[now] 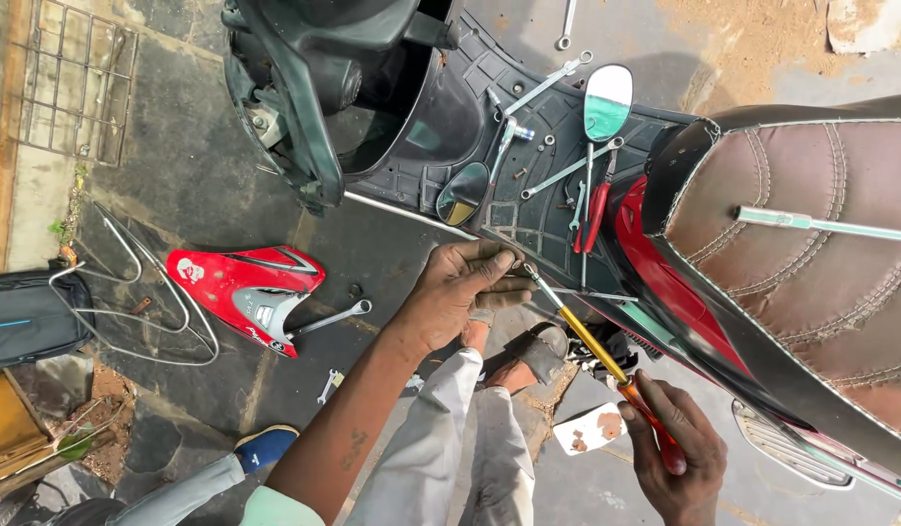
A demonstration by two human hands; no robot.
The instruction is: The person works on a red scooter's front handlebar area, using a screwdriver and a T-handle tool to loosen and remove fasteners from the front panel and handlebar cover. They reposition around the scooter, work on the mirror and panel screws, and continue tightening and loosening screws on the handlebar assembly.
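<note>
Fingers of my left hand [462, 290] pinch the screwdriver [606, 365] tip at the scooter footboard [528, 209] edge; my right hand [676, 456] clasps its red handle.

Seen from above, our right hand [676, 460] grips the red handle of a screwdriver [599, 353] whose tip meets the scooter footboard [528, 127] edge, where our left hand [462, 287] pinches beside it, with spanners [564, 171] and two mirrors [606, 100] lying on the footboard.
</note>
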